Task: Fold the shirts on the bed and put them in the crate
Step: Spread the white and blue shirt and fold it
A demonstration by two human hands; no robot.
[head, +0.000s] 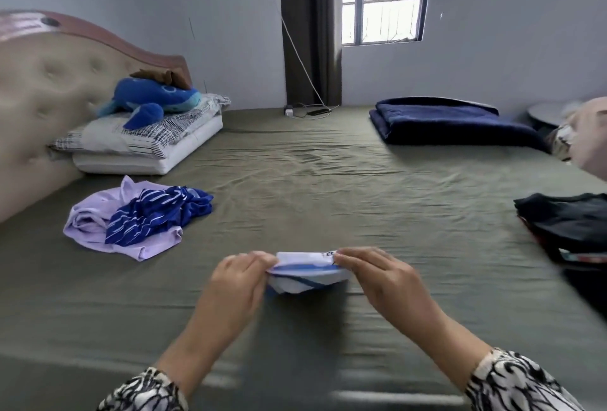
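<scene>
Big olive-sheeted bed (312,180) fills the frame, unfolded lilac and blue shirts (138,218) heaped mid-left. Lower center, a small folded white-and-blue shirt (305,271) hangs between the left hand (238,279) and right hand (377,274), fingers (353,256) pinching each end.

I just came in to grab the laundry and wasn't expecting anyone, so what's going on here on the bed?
A person is folding shirts. Both hands, left hand and right hand, pinch the ends of a small white and blue shirt held just above the green sheet. A lilac shirt and a blue striped shirt lie crumpled in a heap to the left, unfolded. Dark folded clothes sit at the right edge. No crate is clearly visible.
</scene>
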